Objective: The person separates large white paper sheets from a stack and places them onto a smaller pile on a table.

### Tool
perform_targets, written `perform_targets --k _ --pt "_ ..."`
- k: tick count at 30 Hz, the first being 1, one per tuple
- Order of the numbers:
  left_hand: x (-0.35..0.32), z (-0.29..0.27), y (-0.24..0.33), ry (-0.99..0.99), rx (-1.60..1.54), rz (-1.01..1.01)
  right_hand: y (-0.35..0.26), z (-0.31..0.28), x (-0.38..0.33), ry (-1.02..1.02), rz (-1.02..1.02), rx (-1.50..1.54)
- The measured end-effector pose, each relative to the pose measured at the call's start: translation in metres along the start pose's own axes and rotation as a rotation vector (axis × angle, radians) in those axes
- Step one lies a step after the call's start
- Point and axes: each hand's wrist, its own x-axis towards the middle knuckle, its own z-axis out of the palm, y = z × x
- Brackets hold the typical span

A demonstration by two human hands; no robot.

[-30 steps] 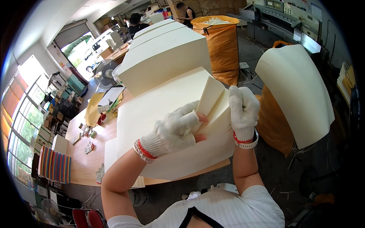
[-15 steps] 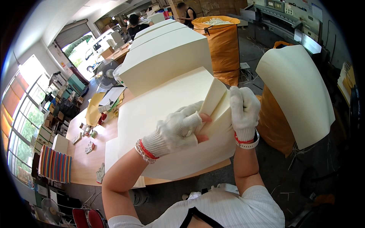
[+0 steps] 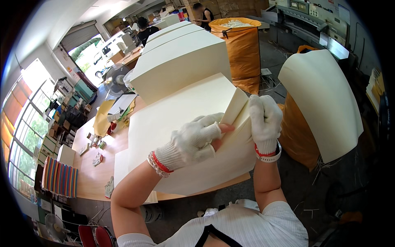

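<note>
Resting two bare fingertips (image 3: 227,128) of gloved L hand (image 3: 191,138), slightly apart, against folded-up flap (image 3: 237,105) of paper sheets (image 3: 175,108), w/ sheets lying just in front of tall paper stack (image 3: 185,77); can't tell if also pinching from below. Curling R hand (image 3: 265,121) fingers tight together, pinching R edge of same sheets, in front & to R of stack. Wearing chain bracelet (image 3: 158,166) on L wrist, white band (image 3: 270,157) on R.

Under stack: wooden table (image 3: 92,177). Just R of stack: orange bag (image 3: 245,57) w/ white scraps on top. Farther R: 2nd orange bag (image 3: 298,138), big curved white sheet (image 3: 323,105) leaning over it. Just L of stack: fan (image 3: 116,79). Well L & nearer, on table: striped pile (image 3: 60,178), plus spare glove (image 3: 97,159). Beyond stack, far back: 2 people, 1 seen in dark top (image 3: 147,33).
</note>
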Motion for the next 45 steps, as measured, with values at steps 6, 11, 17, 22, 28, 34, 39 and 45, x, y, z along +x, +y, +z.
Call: perform_targets --k 6,11,17,22,28,34,39,45 --pt "-0.0038 0.0099 -0.0011 0.183 -0.049 -0.010 0.0006 0.0017 -0.0018 0.017 0.031 0.024" --pt "-0.0011 0.0095 -0.0011 0.166 0.050 0.050 0.0017 -0.0012 -0.0019 -0.026 0.017 0.042" --pt "0.0000 0.0040 -0.0019 0.045 -0.001 0.022 0.0007 0.0007 -0.0008 0.005 0.009 -0.012" --pt "-0.0007 0.0071 0.0021 0.144 -0.028 0.013 0.0008 0.0008 -0.0008 0.018 0.023 0.000" --pt "-0.0010 0.0083 -0.0002 0.137 -0.022 0.025 0.0026 -0.0009 -0.0012 -0.022 0.045 0.007" --pt "0.0010 0.0059 -0.0027 0.060 -0.007 0.024 0.0005 0.0023 0.0000 0.024 0.023 0.019" --pt "-0.0005 0.0080 0.0011 0.141 -0.045 -0.010 0.0009 0.0013 -0.0010 0.016 0.042 0.030" --pt "-0.0008 0.0098 -0.0006 0.113 0.123 0.042 0.0024 0.0009 -0.0026 -0.002 0.032 0.052"
